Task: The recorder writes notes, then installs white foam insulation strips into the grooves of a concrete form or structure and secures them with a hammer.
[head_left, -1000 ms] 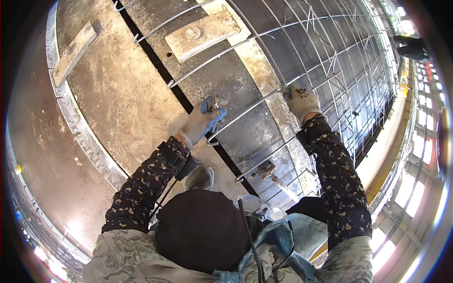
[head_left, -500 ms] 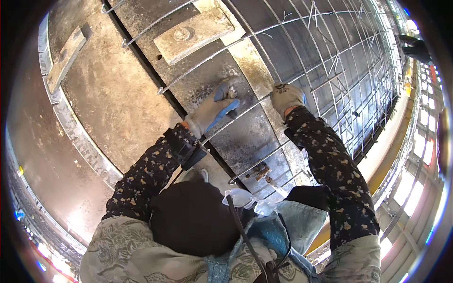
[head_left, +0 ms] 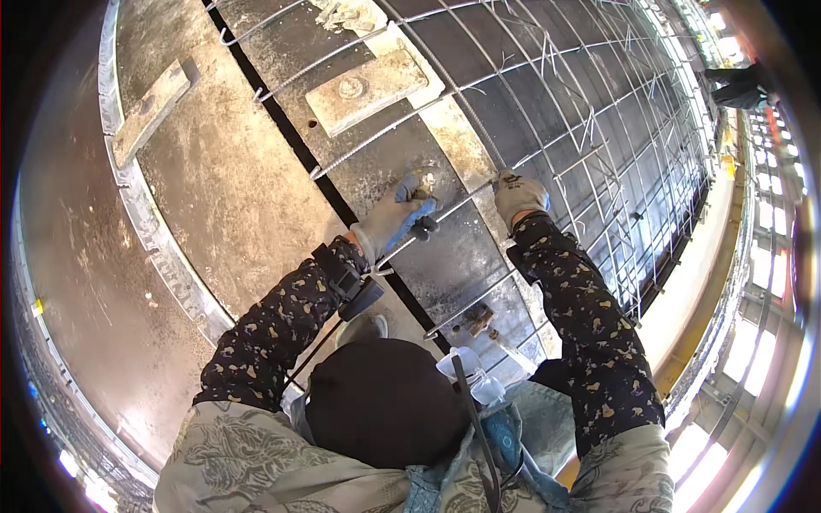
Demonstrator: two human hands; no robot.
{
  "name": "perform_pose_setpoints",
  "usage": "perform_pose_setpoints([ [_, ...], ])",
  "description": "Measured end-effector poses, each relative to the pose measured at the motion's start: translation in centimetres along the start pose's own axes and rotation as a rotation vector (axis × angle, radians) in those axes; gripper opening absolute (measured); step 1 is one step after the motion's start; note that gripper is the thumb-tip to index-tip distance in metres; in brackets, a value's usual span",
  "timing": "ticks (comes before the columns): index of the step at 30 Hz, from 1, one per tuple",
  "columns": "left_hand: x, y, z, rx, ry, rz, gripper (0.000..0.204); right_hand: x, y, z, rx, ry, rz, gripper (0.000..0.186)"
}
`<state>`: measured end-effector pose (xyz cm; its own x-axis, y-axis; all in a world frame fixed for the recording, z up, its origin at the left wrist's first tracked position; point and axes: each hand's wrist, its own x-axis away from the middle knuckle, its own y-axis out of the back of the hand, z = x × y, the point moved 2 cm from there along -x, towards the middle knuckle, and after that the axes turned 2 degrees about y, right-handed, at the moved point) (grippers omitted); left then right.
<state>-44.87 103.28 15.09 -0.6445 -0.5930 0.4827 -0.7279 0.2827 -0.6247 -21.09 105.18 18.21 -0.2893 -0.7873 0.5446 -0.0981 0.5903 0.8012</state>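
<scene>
My left hand (head_left: 386, 224), in a grey glove with a blue palm, is curled above a thin ribbed reinforcing bar (head_left: 458, 206). Something small and dark shows at its fingertips, too unclear to name. To its right, my right hand (head_left: 520, 193), gloved the same way, is closed in a fist around that bar, by the edge of the steel mesh (head_left: 590, 154). The bar's near end is bent into a hook beside my left wrist. Under both hands lies a worn, stained metal plate (head_left: 445, 248).
A dark slot (head_left: 291, 141) runs diagonally past the hooked bar ends. A bolted rectangular block (head_left: 368, 90) sits beyond my hands, with another block (head_left: 150, 111) at far left. Near my body lies a rusty clamp-like piece (head_left: 481, 321). A dark-clothed person (head_left: 737, 85) stands at the far right.
The whole view has shifted, so the plate and mesh sit lower and slightly to the right. My left hand has moved a little with its fingers still curled; my right hand stays on the bar.
</scene>
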Motion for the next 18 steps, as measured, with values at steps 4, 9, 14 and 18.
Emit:
perform_pose_setpoints([
  [4, 0.0, -0.2, -0.6, -0.024, 0.015, 0.011, 0.031, 0.4, -0.1, 1.2, -0.086, 0.032, -0.074, 0.035],
  [9, -0.9, -1.7, -0.3, -0.063, -0.141, -0.031, 0.045, -1.8, -1.4, -0.3, -0.006, 0.109, -0.048, 0.035],
  [14, -0.5, -0.3, -1.2, -0.587, -0.065, -0.183, 0.04, 2.9, 2.4, 0.5, -0.713, 0.209, -0.159, 0.034],
  [18, -1.2, -0.3, -0.5, -0.592, -0.424, -0.307, 0.039, 4.2, 0.1, 4.8, -1.559, 0.473, 0.243, 0.048],
])
